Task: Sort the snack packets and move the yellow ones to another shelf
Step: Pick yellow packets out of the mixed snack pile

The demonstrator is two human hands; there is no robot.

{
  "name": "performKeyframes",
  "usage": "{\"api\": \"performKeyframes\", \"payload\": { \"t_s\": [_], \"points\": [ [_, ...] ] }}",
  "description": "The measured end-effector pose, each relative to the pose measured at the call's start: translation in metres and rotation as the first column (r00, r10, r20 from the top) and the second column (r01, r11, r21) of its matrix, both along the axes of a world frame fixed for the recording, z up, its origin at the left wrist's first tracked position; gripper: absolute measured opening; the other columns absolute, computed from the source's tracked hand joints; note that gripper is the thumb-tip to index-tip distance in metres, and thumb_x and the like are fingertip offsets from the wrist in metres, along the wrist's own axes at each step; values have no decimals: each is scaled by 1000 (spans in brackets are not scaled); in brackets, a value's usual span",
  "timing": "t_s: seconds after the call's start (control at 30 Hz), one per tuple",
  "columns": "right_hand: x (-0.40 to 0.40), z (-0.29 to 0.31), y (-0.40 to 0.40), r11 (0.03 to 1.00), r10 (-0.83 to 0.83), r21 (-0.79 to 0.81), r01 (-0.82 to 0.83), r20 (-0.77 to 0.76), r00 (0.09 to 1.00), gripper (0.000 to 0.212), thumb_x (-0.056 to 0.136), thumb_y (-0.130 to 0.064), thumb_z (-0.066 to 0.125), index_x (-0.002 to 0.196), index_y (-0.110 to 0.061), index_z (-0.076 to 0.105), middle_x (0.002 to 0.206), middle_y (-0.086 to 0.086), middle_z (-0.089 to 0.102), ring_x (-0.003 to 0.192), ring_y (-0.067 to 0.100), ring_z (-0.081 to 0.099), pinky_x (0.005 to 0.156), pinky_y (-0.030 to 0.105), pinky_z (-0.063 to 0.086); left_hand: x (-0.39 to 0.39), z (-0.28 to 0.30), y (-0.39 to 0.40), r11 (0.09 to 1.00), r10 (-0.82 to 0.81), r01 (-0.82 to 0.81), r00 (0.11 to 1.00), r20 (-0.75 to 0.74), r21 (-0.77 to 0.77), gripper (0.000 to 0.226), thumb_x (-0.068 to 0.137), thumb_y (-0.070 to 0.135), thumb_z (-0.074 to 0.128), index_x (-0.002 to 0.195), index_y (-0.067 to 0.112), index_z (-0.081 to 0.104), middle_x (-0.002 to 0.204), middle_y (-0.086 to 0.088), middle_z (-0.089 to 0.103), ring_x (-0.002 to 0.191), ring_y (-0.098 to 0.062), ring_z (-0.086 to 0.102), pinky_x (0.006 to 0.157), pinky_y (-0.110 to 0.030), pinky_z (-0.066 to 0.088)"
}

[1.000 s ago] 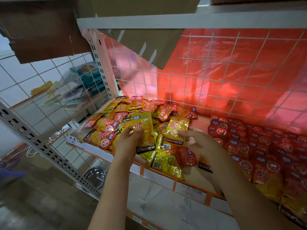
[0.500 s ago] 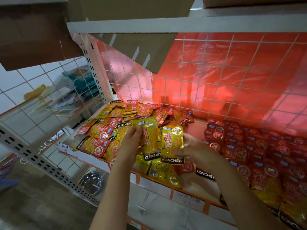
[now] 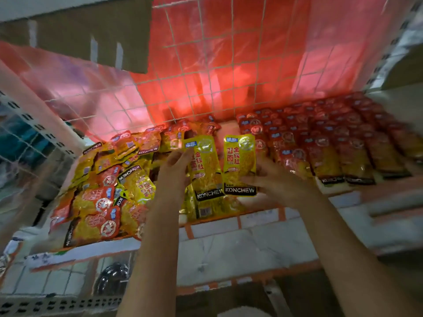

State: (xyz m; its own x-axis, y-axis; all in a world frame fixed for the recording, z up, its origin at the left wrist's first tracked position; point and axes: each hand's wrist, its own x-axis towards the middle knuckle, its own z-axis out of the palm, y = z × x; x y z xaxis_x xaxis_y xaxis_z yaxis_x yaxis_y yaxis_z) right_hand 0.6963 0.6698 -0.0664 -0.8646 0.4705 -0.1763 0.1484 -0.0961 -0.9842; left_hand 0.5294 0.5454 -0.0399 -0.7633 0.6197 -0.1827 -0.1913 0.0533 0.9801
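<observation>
Red plastic sheeting [image 3: 229, 72] behind a wire grid backs the shelf [image 3: 229, 234]. Left of the two raised yellow packets lies a jumbled pile of red and yellow packets [image 3: 107, 193], some reading KONCHEW. The left hand [image 3: 175, 170] holds one yellow packet [image 3: 206, 170], fingers curled round its edge; just right, the right hand [image 3: 272, 179] pinches a second yellow packet [image 3: 239, 165], both labelled KONCHEW. Farther right, red packets [image 3: 332, 143] lie in neat rows.

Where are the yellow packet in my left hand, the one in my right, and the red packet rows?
left yellow packet [image 3: 204, 170], head view, middle.
right yellow packet [image 3: 239, 165], head view, middle.
red packet rows [image 3: 332, 143], head view, centre.
</observation>
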Motion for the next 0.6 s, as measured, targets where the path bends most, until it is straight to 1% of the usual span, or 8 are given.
{"api": "performKeyframes", "payload": {
  "t_s": [0.07, 0.1, 0.2, 0.3, 0.37, 0.47, 0.57, 0.6],
  "points": [
    [23, 2, -6, 995, -95, 18, 94, 46, 994, 32, 87, -3, 60, 118, -11, 61, 112, 0, 68, 99, 6, 65, 85, 19, 52, 12, -1, 8, 998, -59, 58, 998, 31, 17, 19, 93, 20, 59, 73, 22, 58, 57, 11, 56, 51, -4, 53, 49, -20, 44],
    [35, 2, -9, 989, -148, 40, 145, 77, 986, 28, 87, -5, 61, 115, -8, 63, 111, 3, 69, 96, 8, 66, 83, 21, 54, 19, 0, 13, 996, -91, 90, 995, 45, 21, 19, 93, 19, 58, 74, 21, 59, 56, 11, 57, 50, -4, 54, 47, -20, 45],
    [74, 1, -15, 952, -289, 159, 263, 173, 942, 35, 84, -25, 69, 110, -1, 66, 109, 20, 67, 97, 28, 66, 89, 41, 53, 44, -3, 32, 981, -196, 195, 975, 107, 19, 17, 92, 18, 60, 75, 20, 61, 61, 9, 62, 54, -7, 58, 49, -22, 49],
    [113, 8, -21, 920, -364, 241, 311, 222, 905, 25, 85, -24, 67, 103, -7, 71, 89, 21, 66, 70, 18, 56, 60, 20, 44, 76, -4, 55, 945, -325, 326, 934, 149, 23, 12, 92, 16, 59, 81, 18, 63, 69, 4, 67, 60, -11, 61, 51, -21, 51],
    [140, 14, -23, 891, -436, 261, 373, 256, 863, 14, 85, -25, 67, 94, -15, 74, 72, 11, 60, 61, 11, 48, 54, 18, 35, 99, -2, 70, 907, -419, 420, 897, 141, 25, 10, 92, 16, 58, 83, 17, 63, 75, 2, 66, 63, -11, 61, 52, -20, 50],
    [179, 15, -22, 818, -558, 347, 459, 285, 779, 7, 86, -26, 66, 83, -28, 73, 65, 0, 60, 58, 8, 47, 58, 24, 33, 137, 0, 93, 846, -532, 533, 837, 130, 34, 14, 92, 17, 58, 78, 17, 60, 67, 5, 64, 57, -9, 59, 47, -18, 47],
    [223, 14, -21, 748, -648, 430, 506, 307, 697, 18, 86, -26, 65, 94, -12, 73, 87, 22, 68, 71, 18, 58, 67, 29, 40, 181, 2, 114, 769, -638, 637, 759, 131, 53, 16, 92, 18, 58, 76, 19, 59, 62, 7, 63, 52, -7, 59, 45, -15, 44],
    [238, 15, -21, 729, -674, 428, 534, 314, 669, 21, 86, -26, 65, 96, -9, 72, 91, 21, 68, 76, 21, 62, 71, 31, 44, 197, 3, 120, 744, -667, 666, 733, 137, 62, 16, 93, 18, 58, 77, 19, 60, 64, 7, 65, 53, -6, 60, 45, -15, 45]
  ]
}}
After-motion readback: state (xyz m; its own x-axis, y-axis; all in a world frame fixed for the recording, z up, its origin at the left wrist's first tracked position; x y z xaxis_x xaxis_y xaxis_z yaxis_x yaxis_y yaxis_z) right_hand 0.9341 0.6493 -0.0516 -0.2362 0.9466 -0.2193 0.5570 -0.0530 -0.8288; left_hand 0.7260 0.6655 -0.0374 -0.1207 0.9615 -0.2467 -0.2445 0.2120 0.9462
